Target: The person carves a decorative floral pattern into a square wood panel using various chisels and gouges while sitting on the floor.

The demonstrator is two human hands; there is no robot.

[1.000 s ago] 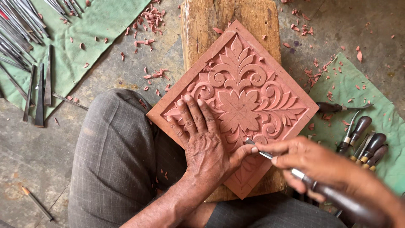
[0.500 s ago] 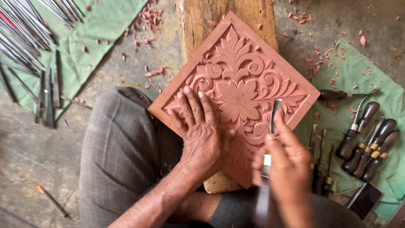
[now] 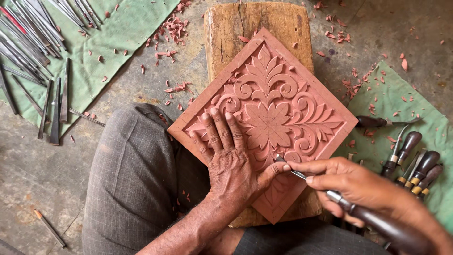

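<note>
Dark-handled carving chisel (image 3: pixel 351 210) sits pinched in the right hand (image 3: pixel 358 186), fingers closed round it, tip low on the reddish carved floral panel (image 3: pixel 269 118). Left hand (image 3: pixel 229 156) lies flat and open on the panel, thumb steadying the blade. Half a second ago the chisel pointed upright; now it slants in.

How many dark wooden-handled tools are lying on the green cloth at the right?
5: one dark-handled tool lying crosswise at the top, four more bunched below it. The right hand may hide others.
</note>
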